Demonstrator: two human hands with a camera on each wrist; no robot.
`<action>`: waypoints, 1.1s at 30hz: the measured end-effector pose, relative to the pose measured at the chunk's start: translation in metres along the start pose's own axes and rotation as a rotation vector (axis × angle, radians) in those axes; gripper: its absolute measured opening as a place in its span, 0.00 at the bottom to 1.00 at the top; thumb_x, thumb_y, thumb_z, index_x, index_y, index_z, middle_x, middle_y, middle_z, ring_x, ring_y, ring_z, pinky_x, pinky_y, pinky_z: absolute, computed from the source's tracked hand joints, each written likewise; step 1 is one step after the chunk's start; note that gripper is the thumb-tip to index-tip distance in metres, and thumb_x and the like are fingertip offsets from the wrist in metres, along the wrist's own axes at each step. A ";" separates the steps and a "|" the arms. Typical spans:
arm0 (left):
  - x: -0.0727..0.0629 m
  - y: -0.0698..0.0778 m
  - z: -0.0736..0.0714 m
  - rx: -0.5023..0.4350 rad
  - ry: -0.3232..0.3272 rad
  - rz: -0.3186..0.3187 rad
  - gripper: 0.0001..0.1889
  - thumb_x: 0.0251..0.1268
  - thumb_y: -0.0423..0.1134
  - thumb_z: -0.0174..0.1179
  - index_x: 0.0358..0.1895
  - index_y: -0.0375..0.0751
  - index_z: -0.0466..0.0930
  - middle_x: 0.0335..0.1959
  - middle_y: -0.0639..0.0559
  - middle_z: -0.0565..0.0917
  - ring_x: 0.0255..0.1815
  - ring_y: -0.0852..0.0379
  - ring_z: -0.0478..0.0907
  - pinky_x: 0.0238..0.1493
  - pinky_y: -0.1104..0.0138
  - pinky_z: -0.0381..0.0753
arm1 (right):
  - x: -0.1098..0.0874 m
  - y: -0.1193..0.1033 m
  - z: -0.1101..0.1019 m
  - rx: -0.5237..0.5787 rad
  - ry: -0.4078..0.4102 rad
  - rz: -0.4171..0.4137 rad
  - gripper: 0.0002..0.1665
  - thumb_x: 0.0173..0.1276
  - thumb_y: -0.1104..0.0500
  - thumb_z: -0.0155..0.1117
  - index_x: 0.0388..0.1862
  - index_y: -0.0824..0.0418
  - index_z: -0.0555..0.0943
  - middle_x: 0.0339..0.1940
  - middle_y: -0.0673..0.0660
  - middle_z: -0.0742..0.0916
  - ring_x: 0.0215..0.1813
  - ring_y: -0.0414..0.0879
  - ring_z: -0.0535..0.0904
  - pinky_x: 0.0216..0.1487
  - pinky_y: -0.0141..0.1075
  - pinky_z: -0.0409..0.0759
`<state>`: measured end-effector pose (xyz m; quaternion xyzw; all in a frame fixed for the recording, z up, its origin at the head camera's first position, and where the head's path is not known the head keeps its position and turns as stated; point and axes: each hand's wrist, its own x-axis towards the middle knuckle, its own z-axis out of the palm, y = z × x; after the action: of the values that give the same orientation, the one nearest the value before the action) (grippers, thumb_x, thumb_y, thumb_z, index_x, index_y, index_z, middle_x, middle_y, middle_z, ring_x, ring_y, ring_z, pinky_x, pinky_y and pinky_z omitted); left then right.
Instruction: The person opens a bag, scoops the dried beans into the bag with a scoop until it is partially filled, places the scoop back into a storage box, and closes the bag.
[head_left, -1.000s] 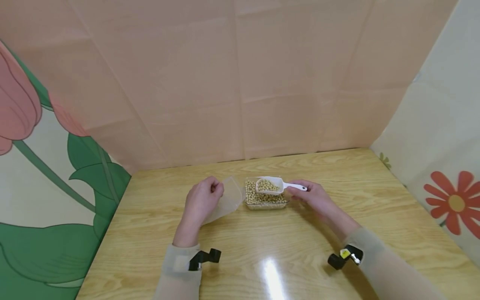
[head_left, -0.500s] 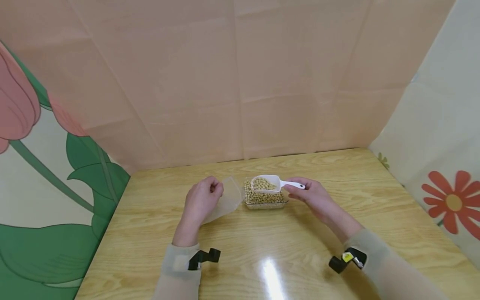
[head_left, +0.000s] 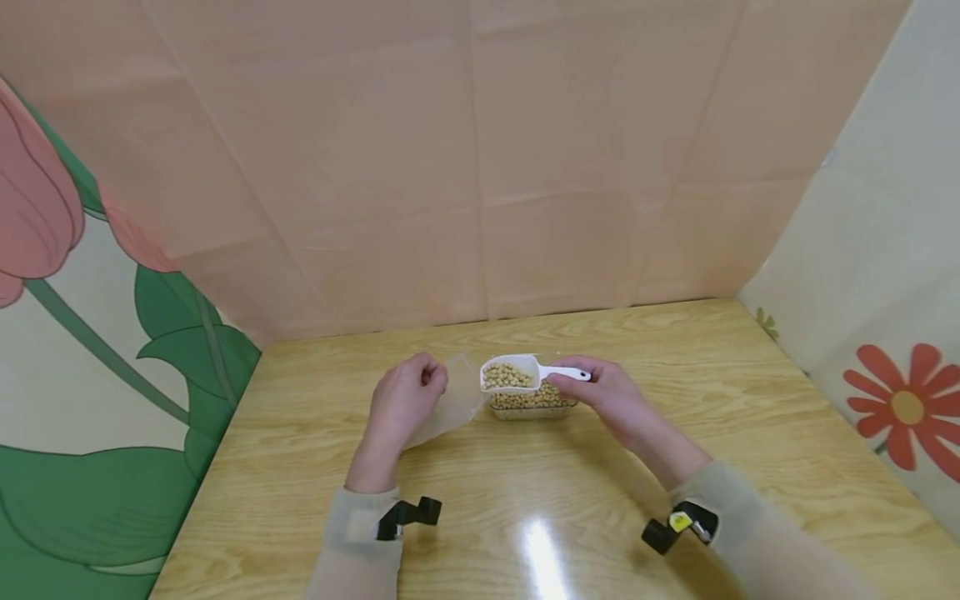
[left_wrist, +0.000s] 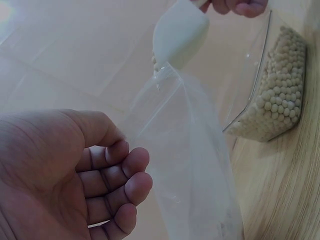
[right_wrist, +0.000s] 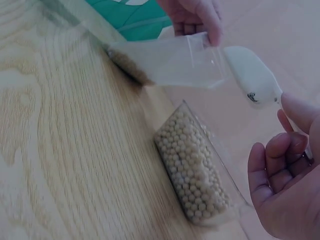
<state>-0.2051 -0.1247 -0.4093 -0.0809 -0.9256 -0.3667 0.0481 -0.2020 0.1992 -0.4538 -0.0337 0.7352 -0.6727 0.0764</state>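
My left hand [head_left: 405, 396] pinches the top edge of a clear plastic bag [left_wrist: 195, 165], which stands upright on the table. In the right wrist view, some beans [right_wrist: 127, 65] lie at the bottom of the bag [right_wrist: 170, 62]. My right hand [head_left: 611, 396] grips the handle of a white scoop [head_left: 529, 372] loaded with pale round beans [head_left: 506, 377]. The scoop's front edge is beside the bag's mouth, above a clear container [right_wrist: 192, 170] full of the same beans. From the head, the scoop partly covers that container.
The wood-grain table [head_left: 480, 500] ends at a pink cloth backdrop [head_left: 480, 167]. A leaf-and-tulip panel [head_left: 172, 350] borders the left side, and a panel with a red flower [head_left: 907, 407] the right.
My right hand has carried the loaded scoop leftward, from over the container to the bag's mouth. My left hand and the bag have stayed in place.
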 end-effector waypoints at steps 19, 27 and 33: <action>0.000 0.000 -0.002 -0.003 0.006 -0.002 0.09 0.82 0.40 0.59 0.40 0.44 0.86 0.30 0.53 0.82 0.29 0.54 0.75 0.36 0.59 0.75 | 0.007 -0.020 0.033 -0.159 -0.005 -0.002 0.22 0.72 0.47 0.81 0.58 0.57 0.92 0.52 0.55 0.92 0.51 0.50 0.83 0.56 0.48 0.81; 0.001 -0.001 -0.002 0.001 0.004 0.001 0.09 0.82 0.39 0.60 0.40 0.44 0.86 0.29 0.53 0.81 0.28 0.54 0.75 0.34 0.59 0.74 | 0.008 -0.036 0.043 -0.260 -0.003 -0.043 0.19 0.71 0.48 0.83 0.54 0.57 0.93 0.46 0.55 0.92 0.38 0.48 0.78 0.37 0.37 0.78; 0.000 -0.001 -0.003 0.002 0.005 0.002 0.09 0.82 0.39 0.60 0.39 0.43 0.86 0.30 0.53 0.82 0.28 0.54 0.75 0.35 0.59 0.74 | 0.008 -0.047 0.048 -0.375 -0.002 -0.114 0.18 0.71 0.51 0.83 0.52 0.60 0.93 0.38 0.53 0.91 0.34 0.45 0.79 0.32 0.34 0.77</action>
<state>-0.2055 -0.1271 -0.4079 -0.0810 -0.9257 -0.3659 0.0508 -0.2047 0.1469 -0.4114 -0.0896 0.8445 -0.5271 0.0315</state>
